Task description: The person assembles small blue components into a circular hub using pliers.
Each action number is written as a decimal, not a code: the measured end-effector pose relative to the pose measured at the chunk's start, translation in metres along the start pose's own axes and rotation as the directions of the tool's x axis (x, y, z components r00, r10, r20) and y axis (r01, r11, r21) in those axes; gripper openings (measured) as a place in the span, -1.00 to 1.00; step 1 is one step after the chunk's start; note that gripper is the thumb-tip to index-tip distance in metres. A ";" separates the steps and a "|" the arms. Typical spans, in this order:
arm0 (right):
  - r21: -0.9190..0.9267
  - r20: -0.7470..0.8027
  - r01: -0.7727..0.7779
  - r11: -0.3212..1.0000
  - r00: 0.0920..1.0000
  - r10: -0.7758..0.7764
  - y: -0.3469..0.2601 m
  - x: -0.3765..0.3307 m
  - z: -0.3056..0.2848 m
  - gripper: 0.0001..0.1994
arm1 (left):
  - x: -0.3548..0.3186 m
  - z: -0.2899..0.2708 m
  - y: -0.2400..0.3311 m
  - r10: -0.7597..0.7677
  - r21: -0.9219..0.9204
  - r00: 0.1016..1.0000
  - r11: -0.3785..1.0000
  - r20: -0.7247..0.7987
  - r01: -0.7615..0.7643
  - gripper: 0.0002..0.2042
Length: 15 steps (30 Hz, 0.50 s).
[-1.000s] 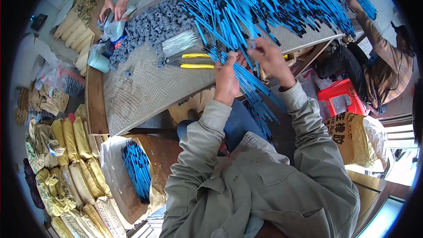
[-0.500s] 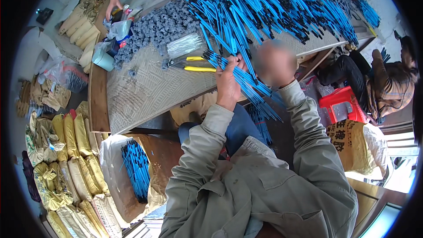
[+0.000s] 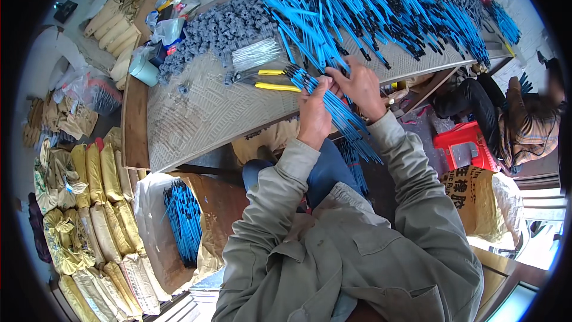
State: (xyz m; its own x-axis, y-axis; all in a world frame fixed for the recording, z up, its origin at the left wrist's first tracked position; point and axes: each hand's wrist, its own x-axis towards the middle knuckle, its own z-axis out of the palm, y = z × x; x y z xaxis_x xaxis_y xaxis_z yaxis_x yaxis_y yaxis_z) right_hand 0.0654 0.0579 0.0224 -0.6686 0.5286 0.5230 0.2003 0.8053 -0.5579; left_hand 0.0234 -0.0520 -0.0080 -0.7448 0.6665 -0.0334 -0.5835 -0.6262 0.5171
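Note:
My left hand [image 3: 314, 120] is closed around a bundle of thin blue rods with black ends [image 3: 351, 124], held slanting over the table's front edge. My right hand [image 3: 362, 88] is just right of it, fingertips pinched at the lower end of blue rods [image 3: 319, 48] that reach down from the big pile. Some of those rods are smeared by motion, and how many the fingers hold is hidden. Pliers with yellow handles [image 3: 277, 87] lie left of my left hand, beside a clear packet of thin pale strips [image 3: 256, 55].
Grey small fittings [image 3: 217, 33] are heaped on the textured table [image 3: 196, 122]. A light-blue cup [image 3: 143, 70] stands by its wooden left edge. Below are an open box of blue rods [image 3: 182, 226], stacked sacks [image 3: 98, 203] and a red stool [image 3: 465, 146]. Another person [image 3: 524, 119] sits at right.
My right hand has come left to the rods beside my left hand. Rods at the pile's left side have shifted. The other person's hands at top left have mostly gone from view.

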 end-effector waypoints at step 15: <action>-0.085 -0.078 0.024 0.996 0.996 -0.030 0.005 0.085 0.036 -0.68 | -0.092 0.008 0.050 -0.081 0.201 0.988 0.974 -0.129 0.107 -0.75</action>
State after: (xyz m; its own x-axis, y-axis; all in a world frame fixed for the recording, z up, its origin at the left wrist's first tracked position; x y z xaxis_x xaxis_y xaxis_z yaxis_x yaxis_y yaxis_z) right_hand -0.0166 0.0970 0.0407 -0.6165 0.5233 0.5883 0.2447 0.8375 -0.4885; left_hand 0.0650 -0.1411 0.0277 -0.7304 0.6573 -0.1858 -0.5824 -0.4571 0.6722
